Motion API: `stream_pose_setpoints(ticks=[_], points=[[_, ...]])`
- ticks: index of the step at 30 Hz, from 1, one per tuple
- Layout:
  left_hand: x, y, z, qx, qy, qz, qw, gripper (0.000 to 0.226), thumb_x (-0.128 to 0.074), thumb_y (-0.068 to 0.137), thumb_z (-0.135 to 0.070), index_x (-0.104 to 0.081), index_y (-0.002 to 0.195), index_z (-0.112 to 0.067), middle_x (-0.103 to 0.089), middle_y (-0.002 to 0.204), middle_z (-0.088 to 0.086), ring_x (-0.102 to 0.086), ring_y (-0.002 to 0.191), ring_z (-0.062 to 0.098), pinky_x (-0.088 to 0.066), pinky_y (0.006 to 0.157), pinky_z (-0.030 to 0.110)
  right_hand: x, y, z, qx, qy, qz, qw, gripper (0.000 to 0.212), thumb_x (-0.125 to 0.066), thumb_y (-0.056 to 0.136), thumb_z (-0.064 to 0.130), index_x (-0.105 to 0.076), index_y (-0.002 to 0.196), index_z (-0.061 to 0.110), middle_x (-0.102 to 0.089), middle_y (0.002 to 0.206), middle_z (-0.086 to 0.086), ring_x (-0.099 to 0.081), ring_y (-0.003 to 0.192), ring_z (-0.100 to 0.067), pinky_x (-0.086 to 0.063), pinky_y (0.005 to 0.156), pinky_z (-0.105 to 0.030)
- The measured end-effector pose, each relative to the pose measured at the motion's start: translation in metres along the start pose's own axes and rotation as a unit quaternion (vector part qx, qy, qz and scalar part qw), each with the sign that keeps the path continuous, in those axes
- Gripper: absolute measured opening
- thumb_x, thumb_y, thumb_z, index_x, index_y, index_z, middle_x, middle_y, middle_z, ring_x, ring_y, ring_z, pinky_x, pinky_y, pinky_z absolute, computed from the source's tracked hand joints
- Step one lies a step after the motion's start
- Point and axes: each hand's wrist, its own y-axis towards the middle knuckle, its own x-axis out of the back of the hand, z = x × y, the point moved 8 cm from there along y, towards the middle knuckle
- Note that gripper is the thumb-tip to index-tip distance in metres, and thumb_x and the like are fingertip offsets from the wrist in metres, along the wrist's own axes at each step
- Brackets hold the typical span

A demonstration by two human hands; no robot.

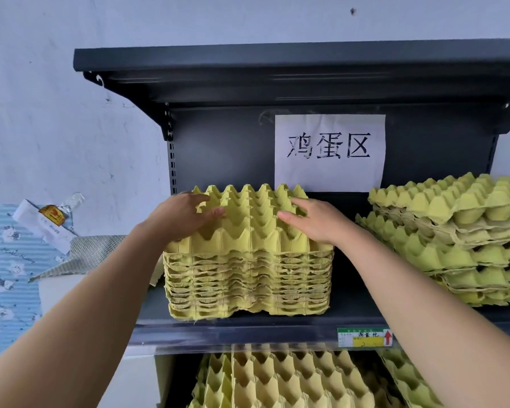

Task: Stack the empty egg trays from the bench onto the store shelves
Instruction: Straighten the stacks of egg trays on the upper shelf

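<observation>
Two hands: the left hand (pixel 186 216) and the right hand (pixel 315 220) are being laid flat on the topmost tray, fingers straight; nothing is being gripped.
Task's thing: the tightly nested pile of yellow-green moulded-pulp egg trays (pixel 248 278) is being kept on the dark grey metal store shelf (pixel 248 328), towards its left end and close to the front lip.
Step, as judged: the top tray is probably being pressed down into the nest.
Risk at the lip: if the pile is being pushed unevenly or drawn forward, it could be tipped off the front.
Risk in nesting: with pressure being applied to one side only, the top tray could be left cocked or its cups crushed.
Risk to the neighbour: the looser, crooked pile of like trays (pixel 454 240), standing apart on the right, could be knocked by the right forearm.
Counts: two piles are being held on this shelf. Roughly a dozen trays are being counted in the central one and at least five in the right one; exact numbers cannot be told.
Below: more trays on the lower shelf (pixel 277 381) are being seen only partly.
</observation>
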Motion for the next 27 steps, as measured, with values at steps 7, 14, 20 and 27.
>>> stream_pose_setpoints(ticks=[7,14,20,27], points=[[-0.032,0.056,0.008,0.004,-0.051,0.148,0.988,0.092,-0.037,0.068,-0.083,-0.035,0.146,-0.035,-0.031,0.155,-0.001,-0.032,0.140,0.023,-0.025,0.115,0.039,-0.013,0.062,0.001,-0.009,-0.059,0.084,0.995,0.064,-0.033,0.096,0.054,-0.022,0.150,0.021,-0.013,0.158,-0.004,-0.008,0.146,-0.019,-0.011,0.115,-0.034],[-0.051,0.083,0.025,0.005,-0.070,0.192,0.979,0.107,-0.031,0.045,-0.102,-0.037,0.139,-0.052,-0.032,0.154,-0.008,-0.030,0.141,0.018,-0.023,0.117,0.043,-0.038,0.098,-0.021,-0.021,-0.042,0.147,0.988,0.063,-0.034,0.092,0.062,-0.020,0.148,0.037,-0.002,0.159,0.003,0.000,0.146,-0.018,-0.003,0.118,-0.042],[-0.060,0.084,0.025,0.006,-0.068,0.225,0.972,0.104,-0.035,0.051,-0.099,-0.037,0.142,-0.048,-0.032,0.154,-0.007,-0.029,0.142,0.019,-0.020,0.117,0.039,-0.050,0.111,-0.034,-0.041,-0.026,0.179,0.983,0.065,-0.042,0.085,0.067,-0.028,0.144,0.043,-0.015,0.158,0.007,-0.013,0.145,-0.019,-0.014,0.116,-0.044],[-0.062,0.074,0.025,0.017,-0.104,0.235,0.966,0.117,-0.038,0.041,-0.099,-0.029,0.145,-0.047,-0.030,0.155,-0.005,-0.028,0.143,0.020,-0.019,0.118,0.041,-0.054,0.107,-0.035,-0.060,-0.021,0.189,0.980,0.071,-0.042,0.084,0.069,-0.023,0.146,0.040,-0.010,0.159,0.004,-0.008,0.146,-0.020,-0.011,0.117,-0.046]])
